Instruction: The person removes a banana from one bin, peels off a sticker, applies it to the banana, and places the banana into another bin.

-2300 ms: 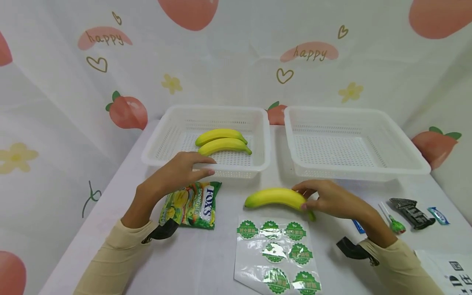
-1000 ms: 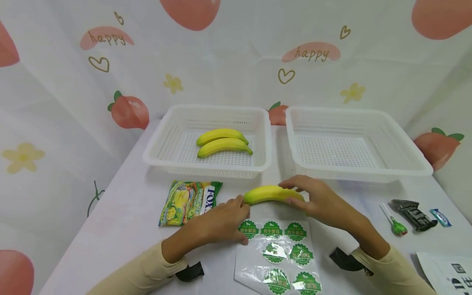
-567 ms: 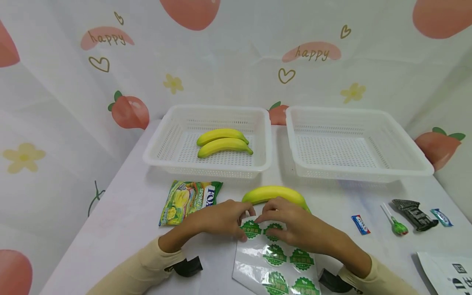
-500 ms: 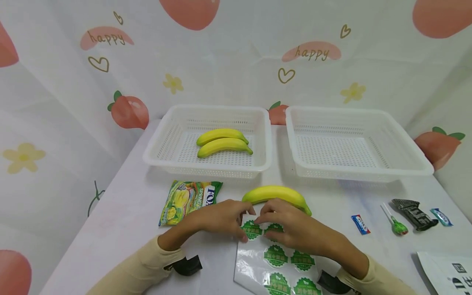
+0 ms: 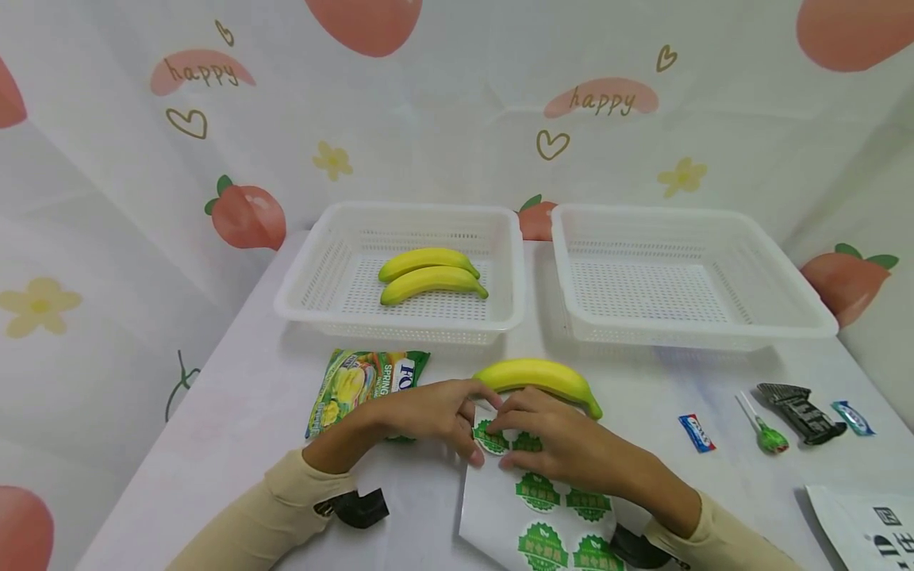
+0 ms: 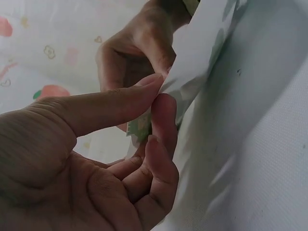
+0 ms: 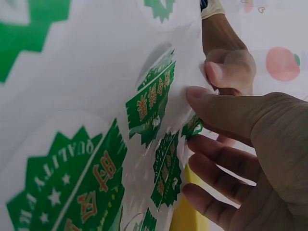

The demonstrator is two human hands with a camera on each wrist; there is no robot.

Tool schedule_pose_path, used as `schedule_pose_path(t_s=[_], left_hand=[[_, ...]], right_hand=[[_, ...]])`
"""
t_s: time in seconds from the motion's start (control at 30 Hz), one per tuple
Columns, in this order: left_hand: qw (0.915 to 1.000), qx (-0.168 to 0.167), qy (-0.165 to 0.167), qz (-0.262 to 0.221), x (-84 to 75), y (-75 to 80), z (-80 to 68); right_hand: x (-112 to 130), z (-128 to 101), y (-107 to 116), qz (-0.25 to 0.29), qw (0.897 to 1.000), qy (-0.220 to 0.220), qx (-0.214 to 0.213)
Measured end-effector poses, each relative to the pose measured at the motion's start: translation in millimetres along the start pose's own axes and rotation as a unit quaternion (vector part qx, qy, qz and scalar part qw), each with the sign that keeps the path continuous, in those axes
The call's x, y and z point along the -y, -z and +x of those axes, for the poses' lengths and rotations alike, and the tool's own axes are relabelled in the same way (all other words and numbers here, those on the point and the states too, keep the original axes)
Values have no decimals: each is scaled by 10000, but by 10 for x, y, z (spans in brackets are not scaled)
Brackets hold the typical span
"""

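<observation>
Right at the near edge of the white table (image 5: pixel 236 412), both hands were on the glossy white sheet of round green stickers (image 5: pixel 543 507), just in front of the loose yellow banana (image 5: pixel 539 377). The left hand (image 5: pixel 428 414) pinched a sticker corner between thumb and fingers (image 6: pixel 161 115), and the right hand (image 5: pixel 553 440) held the sheet's top edge with thumb and curled fingers. Two more yellow bananas (image 5: pixel 432 276) sat in the left white perforated plastic basket (image 5: pixel 314 277), with a green candy bag (image 5: pixel 360 385) nearby.
</observation>
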State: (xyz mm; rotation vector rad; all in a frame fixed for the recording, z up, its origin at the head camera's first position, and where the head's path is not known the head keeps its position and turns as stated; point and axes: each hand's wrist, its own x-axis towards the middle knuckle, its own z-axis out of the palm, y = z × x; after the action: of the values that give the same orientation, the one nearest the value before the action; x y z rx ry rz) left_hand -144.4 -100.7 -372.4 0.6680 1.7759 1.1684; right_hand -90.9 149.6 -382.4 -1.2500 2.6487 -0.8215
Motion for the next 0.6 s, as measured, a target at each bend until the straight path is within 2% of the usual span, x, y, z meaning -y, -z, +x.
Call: schedule_pose_path(t_s=[0.2, 0.33, 0.43, 0.6], left_hand=[[9996, -48, 70, 271, 1, -11, -6], [9946, -209, 248, 982, -5, -29, -28], [9849, -337, 360, 1658, -24, -51, -65], [9671, -642, 416, 2424, -112, -91, -151]], right_hand=[[-31, -4, -15, 222, 9995, 203, -133], [-53, -2, -5, 403, 9987, 273, -158], [-68, 6, 18, 575, 9980, 242, -128], [-100, -7, 98, 572, 9974, 283, -339]])
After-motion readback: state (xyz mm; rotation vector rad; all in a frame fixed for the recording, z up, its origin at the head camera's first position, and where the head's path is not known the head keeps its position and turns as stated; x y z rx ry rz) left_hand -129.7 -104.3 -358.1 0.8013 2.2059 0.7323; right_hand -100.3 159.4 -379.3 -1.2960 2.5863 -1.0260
